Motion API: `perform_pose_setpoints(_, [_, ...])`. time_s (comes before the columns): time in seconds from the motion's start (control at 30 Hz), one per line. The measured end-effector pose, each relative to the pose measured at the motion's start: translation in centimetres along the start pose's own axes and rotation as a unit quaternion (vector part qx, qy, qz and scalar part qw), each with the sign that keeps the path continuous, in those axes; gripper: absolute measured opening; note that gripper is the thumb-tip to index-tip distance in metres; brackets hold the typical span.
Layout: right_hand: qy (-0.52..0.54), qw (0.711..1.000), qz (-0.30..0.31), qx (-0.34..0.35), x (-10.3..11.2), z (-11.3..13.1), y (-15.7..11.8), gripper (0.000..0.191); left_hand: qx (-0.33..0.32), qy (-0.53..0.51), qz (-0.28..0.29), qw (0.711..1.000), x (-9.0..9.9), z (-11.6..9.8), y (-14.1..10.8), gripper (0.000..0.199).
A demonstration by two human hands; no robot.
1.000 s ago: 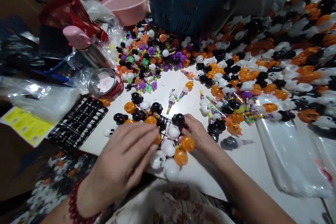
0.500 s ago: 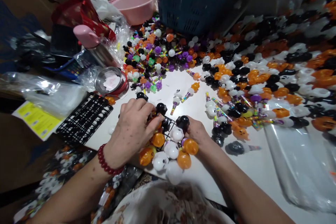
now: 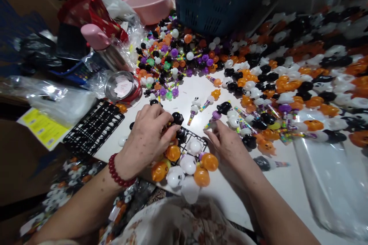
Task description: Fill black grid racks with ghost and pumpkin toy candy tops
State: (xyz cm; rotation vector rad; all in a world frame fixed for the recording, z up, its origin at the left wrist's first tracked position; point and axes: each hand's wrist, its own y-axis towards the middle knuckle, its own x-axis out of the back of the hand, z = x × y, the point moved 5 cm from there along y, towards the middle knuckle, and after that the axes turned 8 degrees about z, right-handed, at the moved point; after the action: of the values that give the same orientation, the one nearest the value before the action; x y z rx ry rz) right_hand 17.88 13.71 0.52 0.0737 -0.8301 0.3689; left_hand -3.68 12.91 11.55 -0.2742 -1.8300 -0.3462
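Note:
My left hand point(image 3: 151, 134) is curled over a black grid rack point(image 3: 198, 136) set with round-headed candy tubes. Its thumb and fingers are closed, but what they grip is hidden beneath them. White ghost heads point(image 3: 188, 164) and orange pumpkin heads point(image 3: 202, 176) fill the rack's near side, and a black head point(image 3: 177, 118) shows beside my fingertips. To the right of the rack, my right hand point(image 3: 230, 143) pinches the lower end of a candy tube with a black top and purple collar point(image 3: 216, 115). That tube is tilted, with its black top pointing away.
Loose candy tubes point(image 3: 194, 110) lie beyond the rack, with a large heap point(image 3: 258, 80) to the right. Another black grid point(image 3: 93, 128) is at left, near a thermos point(image 3: 110, 51) and a round tin point(image 3: 120, 86). Behind stand a blue basket point(image 3: 212, 5) and pink basin point(image 3: 152, 5). Clear plastic bags point(image 3: 324, 176) lie right.
My right hand has moved right and away from the rack, carrying a black-topped candy tube from its far right corner. That corner's grid is now bare. My left hand has stayed almost still.

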Motion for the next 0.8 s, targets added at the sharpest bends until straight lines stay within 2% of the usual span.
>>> perform_pose_setpoints(0.1, [0.038,0.997,0.062,0.035,-0.5,0.5,-0.4,0.021,0.024,-0.008,0.001,1.0,0.0,0.2,0.1,0.018])
perform_pose_setpoints(0.17, [0.102,0.983,0.134,0.071,-1.5,1.1,-0.3,0.022,0.041,0.014,-0.002,0.999,0.0,0.2,0.2,0.018])
perform_pose_setpoints(0.27, [0.141,0.966,0.194,0.102,-2.5,1.9,0.2,0.025,0.054,0.05,0.002,0.997,-0.1,-0.1,0.4,0.021])
perform_pose_setpoints(0.47, [0.082,0.957,0.249,0.126,-3.2,2.9,1.2,0.02,0.036,0.045,0.028,0.998,0.2,-1.1,0.6,0.028])
perform_pose_setpoints(0.67, [0.118,0.931,0.292,0.182,-4.3,4.3,1.1,0.011,0.036,0.047,0.08,0.995,-0.5,-0.9,0.5,0.017])
perform_pose_setpoints(0.8, [0.131,0.935,0.286,0.164,-5.0,4.0,0.9,0.008,0.032,0.047,0.083,0.995,-0.9,-0.5,0.5,0.017])
